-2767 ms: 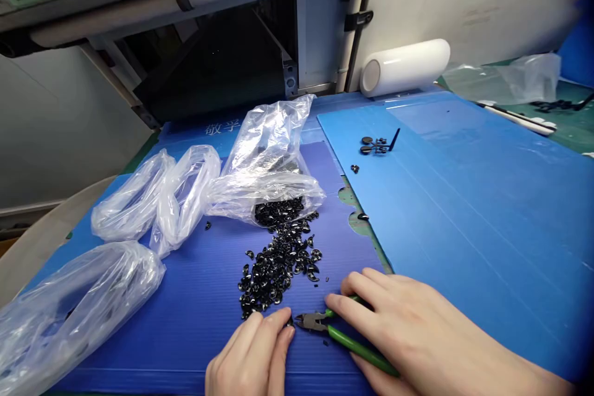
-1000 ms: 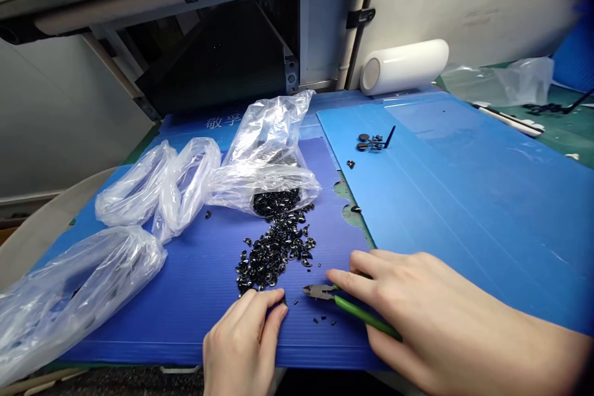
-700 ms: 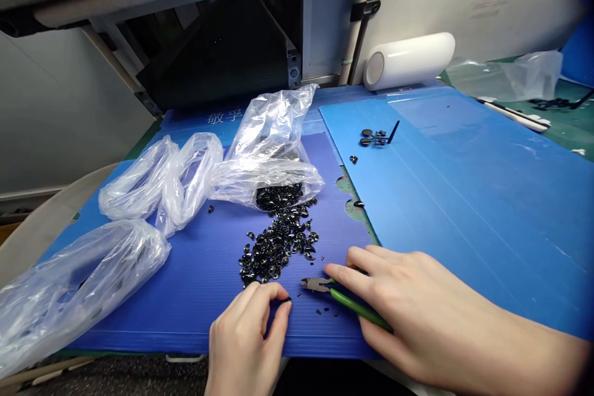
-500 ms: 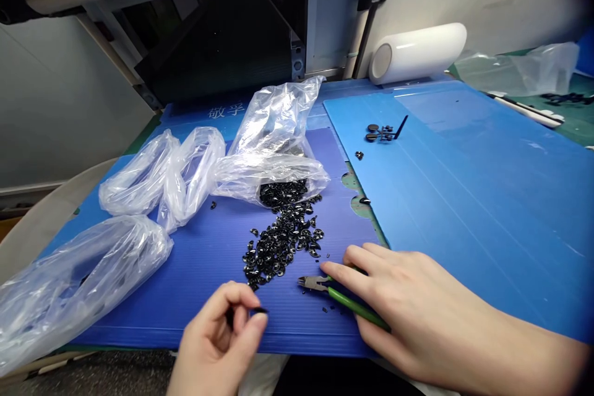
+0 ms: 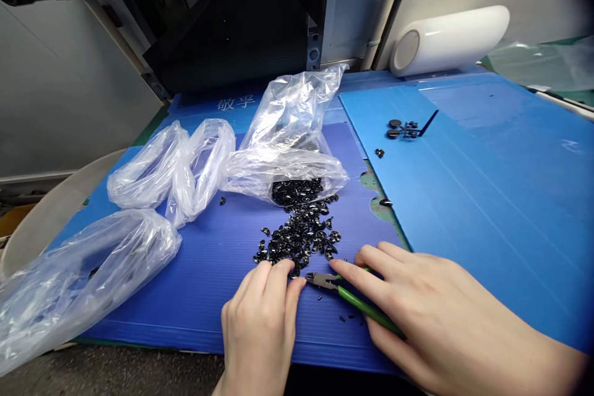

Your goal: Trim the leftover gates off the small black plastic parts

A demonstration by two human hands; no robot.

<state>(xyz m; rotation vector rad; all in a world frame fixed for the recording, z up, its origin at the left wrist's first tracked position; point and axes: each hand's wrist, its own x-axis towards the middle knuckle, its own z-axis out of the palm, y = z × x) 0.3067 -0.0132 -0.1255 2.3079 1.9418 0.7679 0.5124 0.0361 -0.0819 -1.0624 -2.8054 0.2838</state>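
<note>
At the left, clear bags [image 5: 90, 272] are spread on the blue-covered tabletop [image 5: 195, 297]. The left hand [image 5: 260, 315] is set by the near edge of a heap of small shiny black pieces [image 5: 301, 235]; its fingers are almost together, and whether a piece is held cannot be told. Green-handled cutters [image 5: 355, 301] are held by the right hand's [image 5: 420, 306] bent fingers, with the tip pointed at the left thumb. A white roll [image 5: 450, 40] is seen behind.

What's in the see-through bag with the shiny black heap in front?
Small black pieces lie in the mouth of the bag. Farther back, crumpled plastic and glare cover the inside, so I can't tell what else is there.
</note>
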